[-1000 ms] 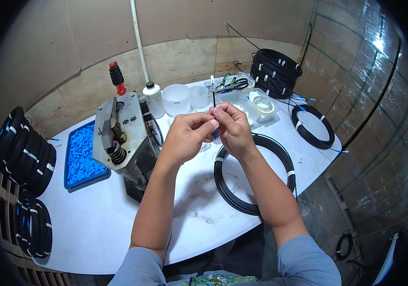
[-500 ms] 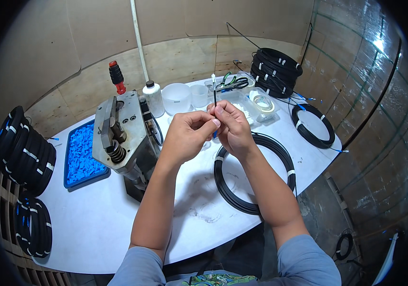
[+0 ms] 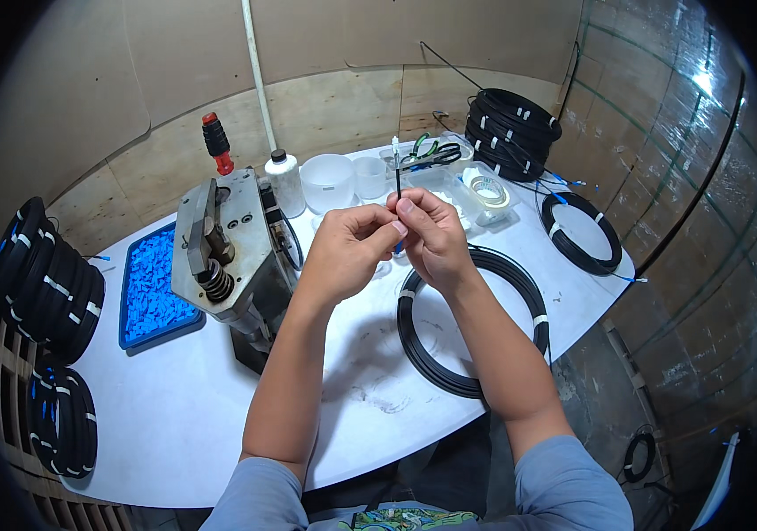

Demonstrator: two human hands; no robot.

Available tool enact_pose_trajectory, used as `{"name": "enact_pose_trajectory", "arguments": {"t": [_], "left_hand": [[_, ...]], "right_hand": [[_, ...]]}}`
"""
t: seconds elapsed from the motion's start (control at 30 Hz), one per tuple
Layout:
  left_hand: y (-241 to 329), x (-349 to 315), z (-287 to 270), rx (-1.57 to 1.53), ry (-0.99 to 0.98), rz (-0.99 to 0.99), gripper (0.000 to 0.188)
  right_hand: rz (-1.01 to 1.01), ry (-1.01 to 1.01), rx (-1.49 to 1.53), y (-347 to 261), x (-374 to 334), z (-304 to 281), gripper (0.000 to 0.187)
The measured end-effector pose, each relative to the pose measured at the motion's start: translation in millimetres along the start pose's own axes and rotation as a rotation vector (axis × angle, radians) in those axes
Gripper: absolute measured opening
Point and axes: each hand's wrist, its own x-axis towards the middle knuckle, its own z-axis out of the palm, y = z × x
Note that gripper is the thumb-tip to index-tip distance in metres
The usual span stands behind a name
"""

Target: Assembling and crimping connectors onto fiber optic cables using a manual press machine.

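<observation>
Open way: bare surface [image 3: 166,425], lower left of frame, between the left-edge coils [image 3: 64,320] and left forearm [image 3: 285,389].
Open way: small patch, lower centre, between the forearms; large black coil [image 3: 406,329] bounds it on the right.
Open way: strip, right of frame, between large black coil and smaller coil [image 3: 613,243].
Obstacle: metal press [image 3: 250,208], left of centre, tall; blue tray [image 3: 170,334] near its left side.
Obstacle: hands [image 3: 352,252], together, mid-frame.
Obstacle: bottle [image 3: 285,188], tubs [image 3: 327,186] and clear containers [image 3: 508,212], upper centre.
Obstacle: coil stack [image 3: 511,133], upper right.
</observation>
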Motion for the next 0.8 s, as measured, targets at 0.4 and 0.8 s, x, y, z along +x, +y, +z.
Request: {"name": "enact_pose_trajectory", "arguments": {"t": [0.4,0.8], "left_hand": [[-4.2,1.0,6.6,0.063,0.088,0.169,0.018],[-2.8,0.3,7.9,0.052,0.164,0.239,0.017]], "right_hand": [[-0.094,-0.015,-0.023,-1.0,0.8,-0.6,0.014],[-0.335,0.01,-0.197,3.2,1.4,-1.2,0.007]]}}
